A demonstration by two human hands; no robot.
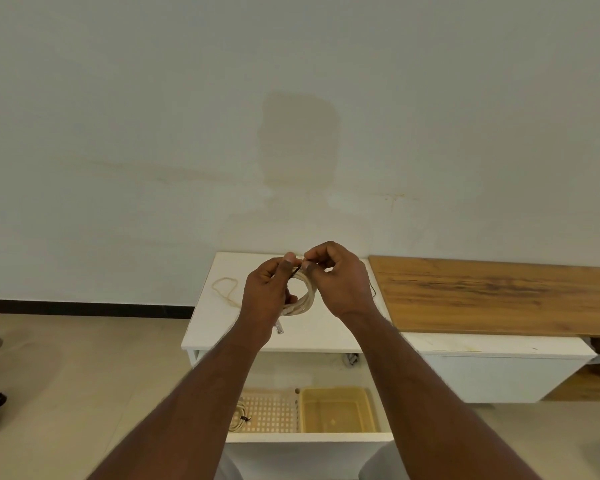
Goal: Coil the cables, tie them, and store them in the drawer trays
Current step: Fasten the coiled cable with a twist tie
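Both hands up over the white table (pixel 222 327): left hand (pixel 267 292) grips coiled cable (pixel 303 296) so loops stay put, right hand (pixel 340 282) pinches dark tie (pixel 297 270) at coil's 12 o'clock, prob cinching. Drawer trays (pixel 336 408) wait at 6 o'clock.

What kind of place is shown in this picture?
Probably a plain room in a home or workshop: a low white cabinet stands against a bare wall, its drawer open, on a beige tiled floor.
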